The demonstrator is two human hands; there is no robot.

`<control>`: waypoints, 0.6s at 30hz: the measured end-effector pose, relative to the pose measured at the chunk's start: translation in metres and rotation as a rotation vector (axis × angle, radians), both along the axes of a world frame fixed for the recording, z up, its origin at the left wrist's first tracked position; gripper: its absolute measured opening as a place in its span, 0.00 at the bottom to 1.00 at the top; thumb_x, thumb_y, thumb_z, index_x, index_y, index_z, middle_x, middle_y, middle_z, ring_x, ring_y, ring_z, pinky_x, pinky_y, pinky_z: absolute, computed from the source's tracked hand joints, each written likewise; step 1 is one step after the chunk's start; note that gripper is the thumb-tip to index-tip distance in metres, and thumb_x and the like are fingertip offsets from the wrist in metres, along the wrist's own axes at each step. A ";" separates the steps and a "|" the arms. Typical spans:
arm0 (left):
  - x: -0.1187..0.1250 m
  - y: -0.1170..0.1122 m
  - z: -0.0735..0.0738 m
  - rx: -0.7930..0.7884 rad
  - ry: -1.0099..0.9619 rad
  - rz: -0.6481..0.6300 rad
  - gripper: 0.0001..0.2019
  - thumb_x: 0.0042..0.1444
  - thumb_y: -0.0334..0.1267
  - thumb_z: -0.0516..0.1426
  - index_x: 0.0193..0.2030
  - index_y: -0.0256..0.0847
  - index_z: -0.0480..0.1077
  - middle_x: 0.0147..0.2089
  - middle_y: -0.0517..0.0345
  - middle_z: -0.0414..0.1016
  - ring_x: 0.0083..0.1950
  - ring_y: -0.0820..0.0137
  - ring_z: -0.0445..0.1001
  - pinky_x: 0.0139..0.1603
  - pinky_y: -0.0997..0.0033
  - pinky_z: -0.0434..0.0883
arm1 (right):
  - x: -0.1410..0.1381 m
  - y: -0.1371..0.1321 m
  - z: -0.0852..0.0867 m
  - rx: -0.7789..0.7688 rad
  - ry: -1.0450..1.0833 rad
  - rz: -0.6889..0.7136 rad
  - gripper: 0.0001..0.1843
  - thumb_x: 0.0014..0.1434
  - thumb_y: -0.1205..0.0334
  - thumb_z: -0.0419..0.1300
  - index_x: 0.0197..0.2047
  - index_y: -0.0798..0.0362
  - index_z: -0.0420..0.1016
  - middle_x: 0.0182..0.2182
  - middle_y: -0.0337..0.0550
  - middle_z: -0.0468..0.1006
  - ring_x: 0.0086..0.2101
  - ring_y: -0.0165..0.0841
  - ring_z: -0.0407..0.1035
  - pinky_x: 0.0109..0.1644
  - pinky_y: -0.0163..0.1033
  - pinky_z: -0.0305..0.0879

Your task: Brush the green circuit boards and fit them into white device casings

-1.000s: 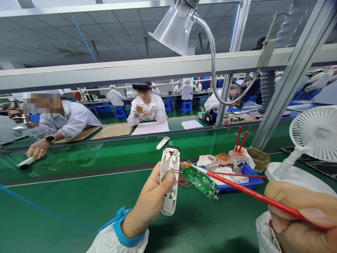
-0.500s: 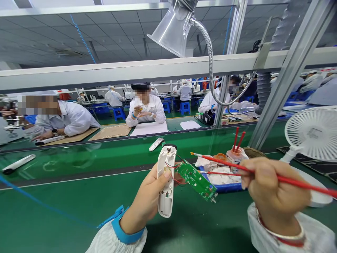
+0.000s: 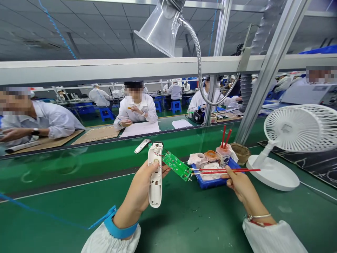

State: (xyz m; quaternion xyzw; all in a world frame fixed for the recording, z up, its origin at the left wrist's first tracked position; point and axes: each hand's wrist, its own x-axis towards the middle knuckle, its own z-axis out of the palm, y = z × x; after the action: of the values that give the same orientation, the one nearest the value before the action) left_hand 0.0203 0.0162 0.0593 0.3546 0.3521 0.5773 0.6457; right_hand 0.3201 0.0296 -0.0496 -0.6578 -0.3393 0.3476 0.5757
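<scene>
My left hand [image 3: 139, 191] is closed round a white plastic housing [image 3: 154, 177], held upright above the green bench. A green circuit board [image 3: 177, 165] hangs off its top on thin red and black wires. My right hand [image 3: 238, 184] pinches a red-handled brush [image 3: 226, 171], held level over the blue tray [image 3: 210, 182], bristles pointing left toward the board. A blue strap circles my left wrist.
The blue tray holds white cloths, tape rolls and a small jar with two red brushes [image 3: 225, 137]. A white desk fan [image 3: 295, 133] stands at the right, a small woven bowl [image 3: 240, 153] beside the tray. A loose white part [image 3: 142, 145] lies on the belt. Several people work opposite.
My right hand has gone forward and down with the brush, from close to the camera to over the blue tray. The housing and board stay in my left hand.
</scene>
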 end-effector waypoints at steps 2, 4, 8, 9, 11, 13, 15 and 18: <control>0.001 0.000 -0.001 0.015 0.028 0.011 0.09 0.49 0.41 0.62 0.32 0.37 0.72 0.28 0.58 0.75 0.35 0.70 0.75 0.47 0.66 0.72 | 0.006 0.001 -0.003 -0.067 -0.083 -0.026 0.22 0.49 0.47 0.59 0.14 0.52 0.62 0.09 0.39 0.66 0.10 0.26 0.55 0.14 0.33 0.51; 0.002 0.000 -0.001 0.045 0.052 0.008 0.10 0.49 0.42 0.62 0.34 0.38 0.72 0.28 0.60 0.75 0.35 0.70 0.75 0.47 0.66 0.72 | 0.010 0.000 -0.002 -0.108 -0.161 -0.036 0.24 0.47 0.48 0.61 0.12 0.51 0.60 0.06 0.39 0.64 0.08 0.27 0.54 0.13 0.33 0.49; 0.006 -0.005 -0.003 0.096 0.063 -0.038 0.09 0.51 0.42 0.60 0.36 0.40 0.72 0.29 0.62 0.73 0.34 0.72 0.73 0.45 0.67 0.71 | -0.007 -0.008 0.019 -0.060 -0.239 0.058 0.25 0.47 0.46 0.63 0.11 0.52 0.59 0.06 0.37 0.63 0.09 0.27 0.56 0.16 0.35 0.54; 0.008 -0.007 -0.004 0.098 0.060 -0.058 0.09 0.51 0.42 0.60 0.36 0.40 0.72 0.29 0.62 0.72 0.34 0.72 0.72 0.45 0.67 0.70 | -0.019 -0.012 0.027 -0.026 -0.235 0.109 0.25 0.49 0.44 0.61 0.13 0.52 0.62 0.09 0.37 0.66 0.11 0.27 0.58 0.19 0.35 0.58; 0.013 -0.011 -0.008 0.100 0.061 -0.097 0.09 0.50 0.43 0.61 0.36 0.41 0.71 0.29 0.62 0.71 0.33 0.72 0.71 0.44 0.67 0.70 | -0.046 -0.017 0.047 0.037 -0.183 0.254 0.24 0.51 0.39 0.57 0.23 0.53 0.69 0.18 0.40 0.74 0.18 0.30 0.67 0.26 0.37 0.66; 0.018 -0.012 -0.013 0.118 0.086 -0.130 0.10 0.51 0.43 0.60 0.36 0.40 0.71 0.29 0.61 0.71 0.33 0.71 0.71 0.41 0.69 0.69 | -0.071 -0.020 0.067 0.085 0.050 0.613 0.25 0.55 0.39 0.53 0.40 0.54 0.73 0.33 0.46 0.78 0.31 0.34 0.73 0.33 0.39 0.70; 0.019 -0.011 -0.017 0.159 0.134 -0.163 0.11 0.52 0.44 0.59 0.36 0.39 0.71 0.30 0.59 0.71 0.33 0.71 0.70 0.38 0.71 0.67 | -0.087 -0.019 0.083 0.046 0.286 0.998 0.24 0.58 0.43 0.53 0.45 0.55 0.72 0.39 0.50 0.77 0.33 0.34 0.74 0.33 0.38 0.71; 0.013 -0.004 -0.019 0.208 0.247 -0.205 0.13 0.53 0.46 0.58 0.36 0.36 0.72 0.32 0.54 0.74 0.33 0.70 0.69 0.34 0.73 0.64 | -0.096 -0.010 0.096 0.010 0.403 1.194 0.21 0.59 0.47 0.55 0.43 0.58 0.72 0.36 0.50 0.77 0.27 0.30 0.74 0.29 0.33 0.70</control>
State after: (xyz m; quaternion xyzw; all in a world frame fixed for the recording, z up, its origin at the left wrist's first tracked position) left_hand 0.0337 0.0118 0.0400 0.5216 0.3291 0.4940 0.6129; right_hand 0.2245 0.0195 0.0466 -0.2737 -0.5346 0.7246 0.3380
